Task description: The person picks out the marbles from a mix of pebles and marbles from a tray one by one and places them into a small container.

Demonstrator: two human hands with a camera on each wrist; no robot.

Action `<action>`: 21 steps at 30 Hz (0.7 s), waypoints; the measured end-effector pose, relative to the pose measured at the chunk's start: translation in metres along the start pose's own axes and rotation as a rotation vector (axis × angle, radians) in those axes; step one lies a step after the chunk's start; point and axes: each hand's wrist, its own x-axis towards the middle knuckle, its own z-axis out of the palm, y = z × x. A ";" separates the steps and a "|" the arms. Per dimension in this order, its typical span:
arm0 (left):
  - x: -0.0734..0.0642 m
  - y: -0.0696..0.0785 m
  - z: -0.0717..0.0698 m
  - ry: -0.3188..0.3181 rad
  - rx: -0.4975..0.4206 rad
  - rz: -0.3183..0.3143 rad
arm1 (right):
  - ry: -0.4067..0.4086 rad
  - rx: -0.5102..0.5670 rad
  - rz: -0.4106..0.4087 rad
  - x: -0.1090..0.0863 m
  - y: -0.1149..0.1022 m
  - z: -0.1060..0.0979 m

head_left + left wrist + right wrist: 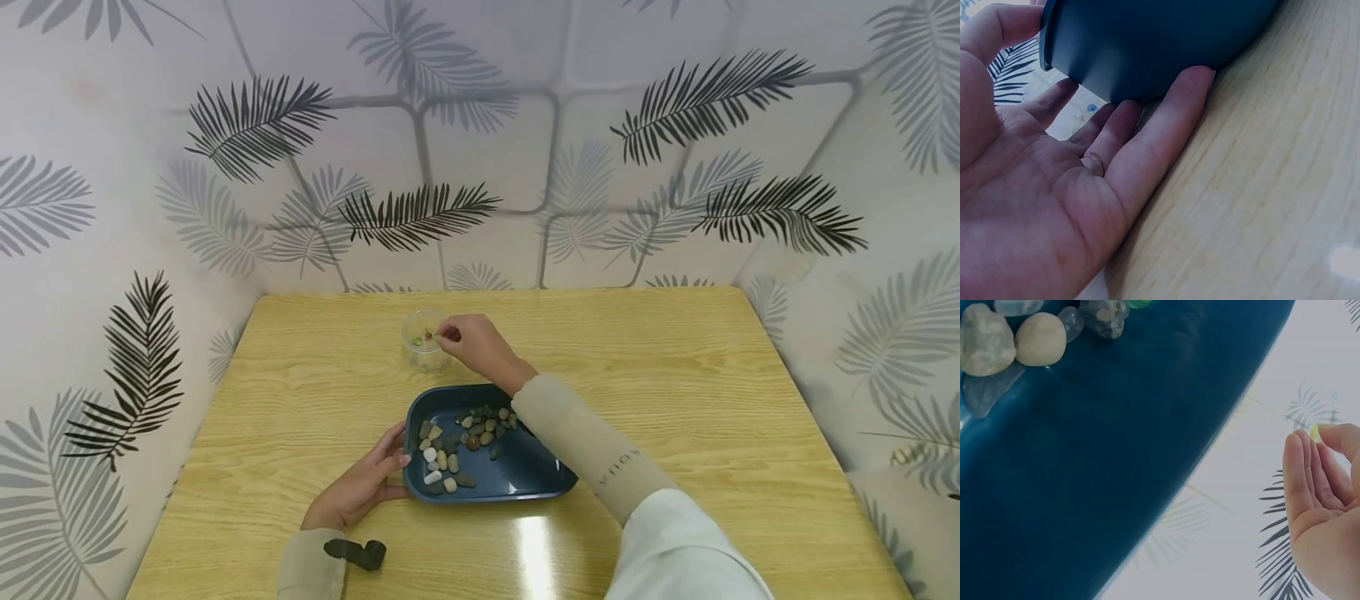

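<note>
A dark blue tray (534, 473) with raised sides stands on the table. My left hand (363, 479) holds its left end, thumb over the rim and the other fingers against the outer wall; in the left wrist view the fingertips press the tray's wall (1166, 44) close to the tabletop. My right hand (477, 343) is beyond the tray, at the right rim of a clear round bowl (429, 363) with a few small coloured pieces in it. Between thumb and fingertips it pinches a small yellow-green stone (1314, 434).
Pebbles lie in the tray: white and tan stones (441, 460) at the left, darker ones (483, 425) toward the back. The wooden table (675, 375) meets a leaf-patterned wall covering (480, 150) behind. A black strap piece (356, 552) sits at my left cuff.
</note>
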 end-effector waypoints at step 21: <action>0.001 0.000 -0.001 0.000 0.001 0.001 | -0.086 -0.060 0.061 0.017 0.004 0.017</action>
